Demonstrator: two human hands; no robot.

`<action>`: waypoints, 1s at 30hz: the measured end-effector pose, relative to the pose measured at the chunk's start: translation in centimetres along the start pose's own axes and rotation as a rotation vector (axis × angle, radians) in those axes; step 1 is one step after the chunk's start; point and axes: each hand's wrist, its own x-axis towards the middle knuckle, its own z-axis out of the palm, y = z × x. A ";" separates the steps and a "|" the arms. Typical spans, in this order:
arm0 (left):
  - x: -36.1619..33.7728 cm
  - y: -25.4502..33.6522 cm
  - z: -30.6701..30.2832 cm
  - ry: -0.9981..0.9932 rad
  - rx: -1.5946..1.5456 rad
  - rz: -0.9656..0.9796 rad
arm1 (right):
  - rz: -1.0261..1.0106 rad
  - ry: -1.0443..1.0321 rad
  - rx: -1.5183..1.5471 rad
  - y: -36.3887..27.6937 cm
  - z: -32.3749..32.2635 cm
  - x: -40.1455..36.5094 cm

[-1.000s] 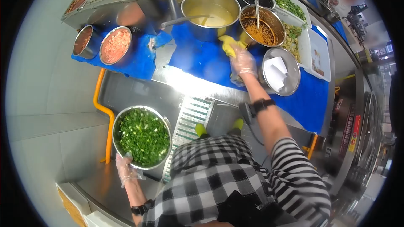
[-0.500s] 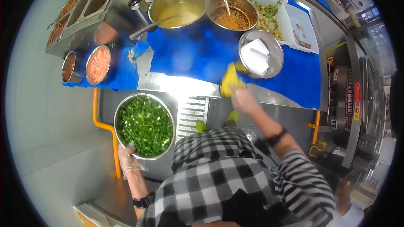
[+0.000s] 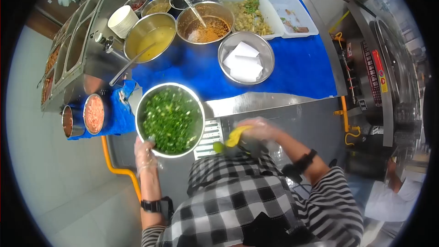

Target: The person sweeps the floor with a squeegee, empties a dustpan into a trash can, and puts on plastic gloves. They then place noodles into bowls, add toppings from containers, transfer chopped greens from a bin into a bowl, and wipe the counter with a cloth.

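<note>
My left hand (image 3: 145,152), in a clear plastic glove, grips the lower left rim of a steel bowl. Chopped green onions (image 3: 168,121) fill this bowl (image 3: 200,105), which is held up at the counter's front edge. My right hand (image 3: 259,129), gloved too, is closed on a yellow cloth (image 3: 236,136) in front of my apron. Beyond it on the counter stands a steel bowl (image 3: 270,66) with folded white paper (image 3: 246,61) inside.
Blue cloth (image 3: 302,71) covers the counter. A pot of yellowish liquid (image 3: 157,43), a pot of red-brown sauce (image 3: 215,29) and plastic trays (image 3: 295,13) line the back. Two cups (image 3: 94,114) of pinkish food sit left. An orange pipe (image 3: 119,169) runs below.
The bowl of green onions has risen to the counter edge with my left hand. My right hand has drawn the yellow cloth off the counter toward my body. The view has shifted.
</note>
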 end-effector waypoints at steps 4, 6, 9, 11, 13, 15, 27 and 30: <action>3.0 -1.3 3.0 -0.100 -0.027 -0.050 | 0.408 0.652 1.162 -2.3 -5.0 -2.1; 3.0 -1.8 5.4 -0.087 -0.096 -0.042 | 0.020 0.799 0.889 -0.4 -7.8 -0.1; 3.6 -2.7 7.2 -0.112 -0.088 -0.075 | 0.451 0.664 0.544 0.6 -11.5 2.1; 3.5 -2.9 8.1 -0.138 -0.098 -0.083 | 0.538 0.663 0.586 1.3 -12.2 2.6; 3.6 -3.2 8.6 -0.117 -0.063 -0.076 | 0.628 0.640 0.616 1.3 -12.2 1.8; 3.6 -3.3 9.2 -0.088 0.012 -0.062 | 0.459 0.742 0.520 -1.9 -12.4 -2.6; 7.3 -10.2 21.7 -0.224 0.090 0.026 | 0.717 0.966 0.703 9.2 -14.1 -12.0; 6.5 -7.7 22.2 -0.285 0.202 0.043 | 0.289 1.061 1.063 7.1 -12.0 -11.9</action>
